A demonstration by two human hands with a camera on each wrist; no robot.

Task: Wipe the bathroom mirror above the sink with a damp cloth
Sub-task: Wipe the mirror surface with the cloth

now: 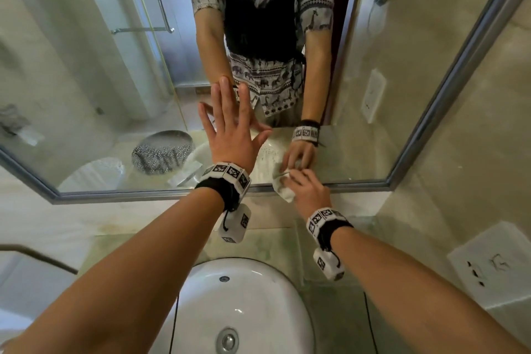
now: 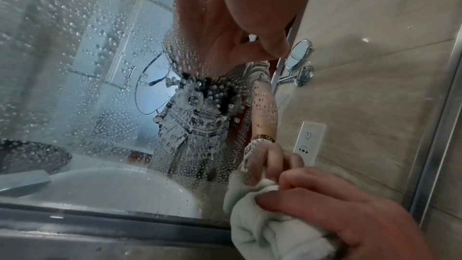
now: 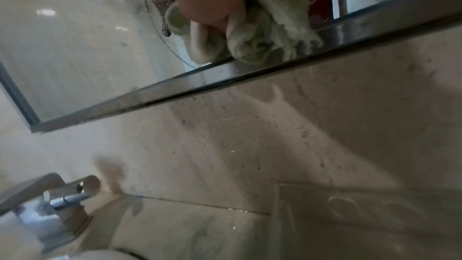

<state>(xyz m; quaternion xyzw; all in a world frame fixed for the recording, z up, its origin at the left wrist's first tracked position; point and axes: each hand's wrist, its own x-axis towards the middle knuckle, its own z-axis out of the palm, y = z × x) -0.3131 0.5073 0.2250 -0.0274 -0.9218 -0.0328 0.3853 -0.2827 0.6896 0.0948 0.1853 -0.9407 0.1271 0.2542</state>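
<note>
The right hand [image 1: 309,188] has the cloth [image 1: 283,190] bunched under curled fingers and pressed to the mirror [image 1: 373,95] at its bottom edge, right where the glass meets the frame [image 1: 143,195]. So the cloth sits at the lowest strip of the mirror, toward the right-hand corner, above the sink [image 1: 244,310].

The left hand [image 1: 230,132] is spread flat with its 5 fingers apart, palm toward the glass higher up and to the left; it holds nothing, and I cannot tell if it actually touches.

From the cloth, nearly all of the mirror lies up and to the left, and the left wrist view shows that stretch beaded with droplets [image 2: 87,66]. The bottom edge runs long, left to right. My guess is that the wipe should travel leftward along it or climb, and the braced hand stands in that path.
</note>
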